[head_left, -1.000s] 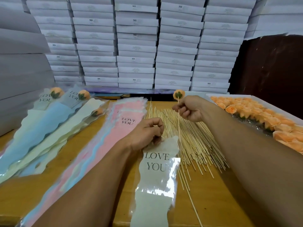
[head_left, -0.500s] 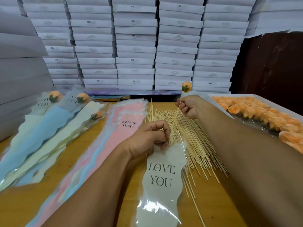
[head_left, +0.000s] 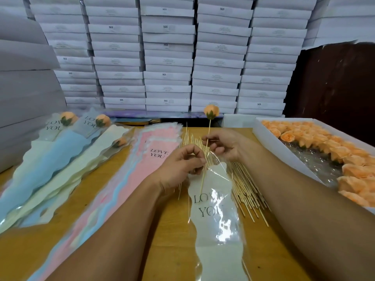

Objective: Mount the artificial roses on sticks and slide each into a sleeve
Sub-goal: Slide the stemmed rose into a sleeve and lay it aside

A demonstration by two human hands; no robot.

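Observation:
An orange artificial rose [head_left: 211,111] sits on top of a thin wooden stick [head_left: 208,136]. My right hand [head_left: 223,146] pinches that stick, and the stick's lower end reaches into the mouth of a pale "LOVE YOU" sleeve [head_left: 213,209] lying on the table. My left hand [head_left: 180,165] pinches the clear top edge of this sleeve. Loose sticks [head_left: 239,179] lie in a heap under both hands.
A stack of pink and blue sleeves [head_left: 154,147] lies left of my hands. Farther left are several finished sleeved roses [head_left: 67,118]. A white tray [head_left: 269,142] of orange roses [head_left: 324,142] stands at the right. White boxes [head_left: 166,57] are stacked behind the wooden table [head_left: 172,250].
My right hand has moved the rose stick down and toward me, so its lower end now enters the sleeve's mouth. My left hand keeps its hold on the sleeve's top edge.

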